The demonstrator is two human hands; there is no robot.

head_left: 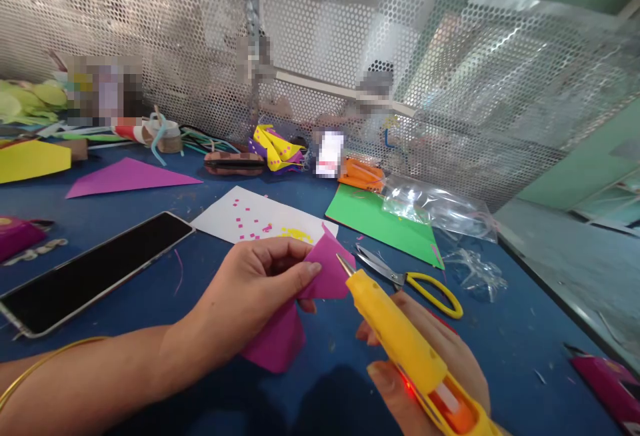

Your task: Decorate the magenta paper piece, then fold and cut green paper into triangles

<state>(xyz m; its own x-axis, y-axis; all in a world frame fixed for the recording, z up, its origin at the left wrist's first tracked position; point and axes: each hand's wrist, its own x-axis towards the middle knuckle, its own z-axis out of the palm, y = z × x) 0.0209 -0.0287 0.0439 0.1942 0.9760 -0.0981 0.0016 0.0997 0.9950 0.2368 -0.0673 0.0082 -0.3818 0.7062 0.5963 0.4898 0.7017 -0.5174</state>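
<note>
On the blue table [145,336], at the far left, lies a flat yellow paper [35,161] with straight edges. Next comes a smooth purple paper triangle [130,179], long and pointy. Below it rests a phone [95,269] with a shiny black screen and a pale rim. Then there is a brown zip pouch [234,163], soft and long. A thin white sheet [220,215] has tiny pink squares and yellow bits on it. The left hand [260,279] pinches a bent purple paper [327,269] between thumb and fingers, up above the middle of the table. More purple shows under the hand, but I cannot tell if it is the same piece. A folded yellow and purple paper shape [277,149] with dots sits at the back. The right hand [460,356] is wrapped around a hard yellow plastic glue gun [400,329]. Its pointy metal tip is at the purple paper; I cannot tell if they touch. Beyond are a stiff green card [385,219], metal scissors [435,293] with yellow loops, and a crinkly clear plastic bag [440,209].
</note>
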